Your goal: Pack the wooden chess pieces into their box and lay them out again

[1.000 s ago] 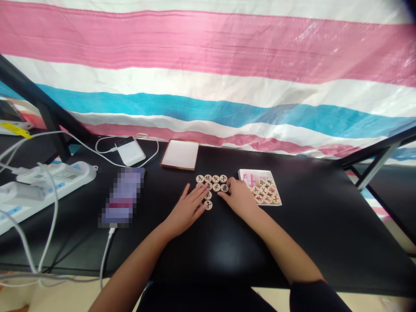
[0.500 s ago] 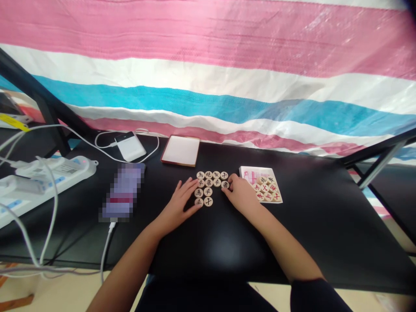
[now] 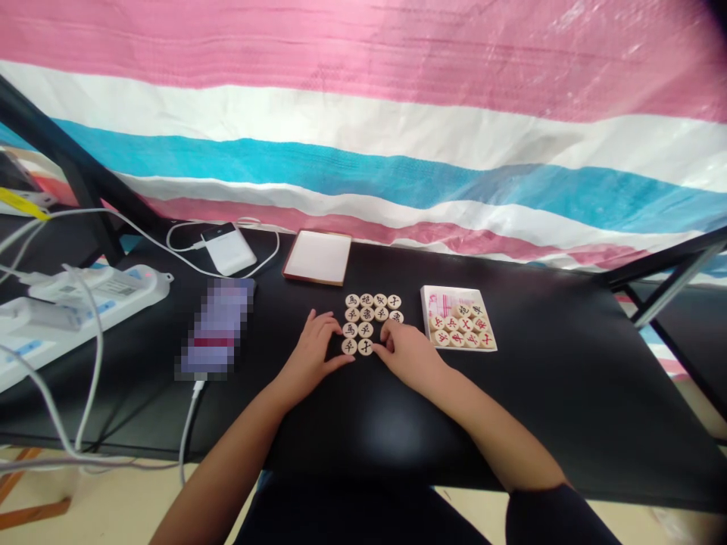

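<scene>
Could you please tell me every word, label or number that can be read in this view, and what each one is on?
"馬": black, on a wooden xiangqi piece
"炮": black, on a wooden xiangqi piece
"卒": black, on a wooden xiangqi piece
Other characters on the pieces, black and red: too small to read.
Label on the white power strip: too small to read.
Phone: pixelated, unreadable.

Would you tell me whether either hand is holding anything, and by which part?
Nothing seems held: the left hand and right hand rest open beside round wooden xiangqi pieces.
</scene>
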Action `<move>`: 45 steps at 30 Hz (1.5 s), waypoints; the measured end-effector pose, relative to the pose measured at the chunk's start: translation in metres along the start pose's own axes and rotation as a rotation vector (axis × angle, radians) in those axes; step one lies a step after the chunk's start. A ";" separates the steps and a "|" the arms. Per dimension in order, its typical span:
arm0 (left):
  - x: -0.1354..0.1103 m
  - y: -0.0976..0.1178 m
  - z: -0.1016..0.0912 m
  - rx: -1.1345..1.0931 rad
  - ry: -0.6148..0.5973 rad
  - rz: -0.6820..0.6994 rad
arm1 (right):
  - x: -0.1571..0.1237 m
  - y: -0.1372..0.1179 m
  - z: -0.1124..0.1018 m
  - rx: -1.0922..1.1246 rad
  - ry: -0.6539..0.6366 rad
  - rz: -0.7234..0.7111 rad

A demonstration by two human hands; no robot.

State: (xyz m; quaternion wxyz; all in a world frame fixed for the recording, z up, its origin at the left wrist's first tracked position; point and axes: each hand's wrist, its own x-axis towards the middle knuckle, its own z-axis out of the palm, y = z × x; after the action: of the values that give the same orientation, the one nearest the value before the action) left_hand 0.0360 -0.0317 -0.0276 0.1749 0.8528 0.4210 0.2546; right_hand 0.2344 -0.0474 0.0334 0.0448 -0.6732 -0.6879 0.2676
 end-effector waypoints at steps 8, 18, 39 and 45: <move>0.002 0.004 0.000 -0.004 -0.016 0.036 | 0.002 0.000 0.000 0.019 -0.037 -0.035; 0.002 0.004 -0.003 -0.054 -0.014 0.003 | 0.004 -0.002 0.006 0.034 0.002 -0.036; 0.001 0.001 0.000 -0.033 -0.030 -0.003 | 0.003 -0.001 0.001 0.118 -0.081 -0.083; -0.001 0.000 0.003 -0.022 0.008 -0.004 | 0.005 0.013 -0.029 0.142 0.043 -0.017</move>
State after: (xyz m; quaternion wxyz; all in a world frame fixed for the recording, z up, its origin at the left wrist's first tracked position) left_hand 0.0373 -0.0324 -0.0304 0.1833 0.8490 0.4207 0.2621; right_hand 0.2580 -0.0343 0.0514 0.1096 -0.6679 -0.6718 0.3008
